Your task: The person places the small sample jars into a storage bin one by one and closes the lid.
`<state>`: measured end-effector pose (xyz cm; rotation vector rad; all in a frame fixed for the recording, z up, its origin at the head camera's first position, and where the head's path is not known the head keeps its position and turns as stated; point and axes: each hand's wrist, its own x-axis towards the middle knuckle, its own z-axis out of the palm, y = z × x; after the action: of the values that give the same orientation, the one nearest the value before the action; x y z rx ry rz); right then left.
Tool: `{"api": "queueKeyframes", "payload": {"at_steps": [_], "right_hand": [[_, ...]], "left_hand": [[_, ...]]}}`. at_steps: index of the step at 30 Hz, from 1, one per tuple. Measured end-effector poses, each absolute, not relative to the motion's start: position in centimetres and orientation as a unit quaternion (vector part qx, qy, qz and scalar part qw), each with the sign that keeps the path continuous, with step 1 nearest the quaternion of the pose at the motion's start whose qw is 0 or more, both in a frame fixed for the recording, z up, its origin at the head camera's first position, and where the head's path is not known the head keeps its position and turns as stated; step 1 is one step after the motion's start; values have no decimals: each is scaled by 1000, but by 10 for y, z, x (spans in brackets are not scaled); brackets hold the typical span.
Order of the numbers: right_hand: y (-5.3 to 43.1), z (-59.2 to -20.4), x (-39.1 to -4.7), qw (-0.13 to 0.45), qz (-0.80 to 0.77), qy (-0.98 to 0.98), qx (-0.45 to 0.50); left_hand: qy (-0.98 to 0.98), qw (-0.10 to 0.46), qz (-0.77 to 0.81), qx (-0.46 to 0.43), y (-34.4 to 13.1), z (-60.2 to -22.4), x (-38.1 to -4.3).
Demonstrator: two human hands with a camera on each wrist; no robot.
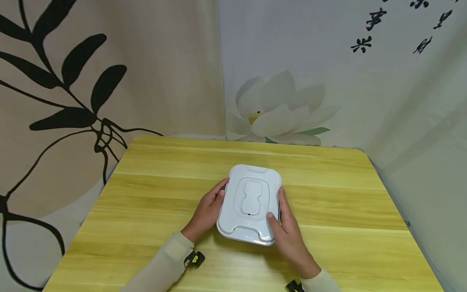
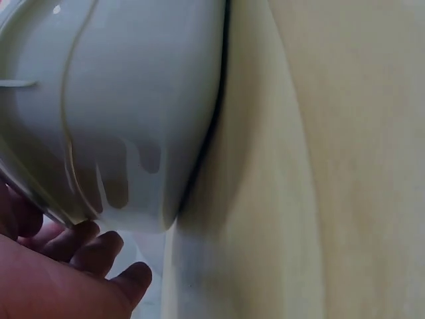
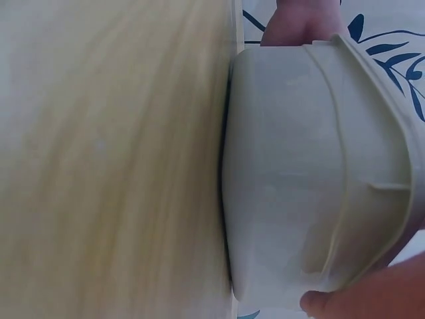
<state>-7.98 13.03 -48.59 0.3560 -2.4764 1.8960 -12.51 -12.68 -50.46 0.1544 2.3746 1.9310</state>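
A white plastic box with a rounded rectangular lid (image 1: pixel 251 194) stands lid up on the wooden table, slightly turned. My left hand (image 1: pixel 209 209) holds its left side, thumb by the lid's edge. In the left wrist view, that hand's fingers (image 2: pixel 93 256) sit bent under the rim of the box (image 2: pixel 146 86). On the opposite side my right hand (image 1: pixel 290 233) grips the box, its thumb on the lid's lower right corner and its fingers along the wall. The right wrist view shows the box's smooth pale wall (image 3: pixel 285 166), its base right at the tabletop.
The yellow wood-grain table (image 1: pixel 346 243) reaches back to a curtain (image 1: pixel 175 69) with dark printed leaves and a pale one with a lotus flower (image 1: pixel 281 109). Small dark devices, such as one on the left wrist (image 1: pixel 197 258), sit by both sleeves.
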Motion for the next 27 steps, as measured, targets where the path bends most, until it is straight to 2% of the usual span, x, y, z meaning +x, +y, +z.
{"api": "queueKeyframes", "payload": {"at_steps": [5, 13, 22, 27], "right_hand": [[130, -488, -81, -5, 575, -811, 106], [135, -495, -92, -54, 566, -816, 107], [139, -495, -94, -55, 560, -817, 123], [153, -485, -96, -44, 496, -859, 122]], "left_hand": [[781, 26, 623, 35, -126, -504, -121], [790, 14, 613, -2, -121, -505, -114], [791, -2, 612, -14, -117, -502, -108], [868, -17, 496, 10, -131, -494, -106]]}}
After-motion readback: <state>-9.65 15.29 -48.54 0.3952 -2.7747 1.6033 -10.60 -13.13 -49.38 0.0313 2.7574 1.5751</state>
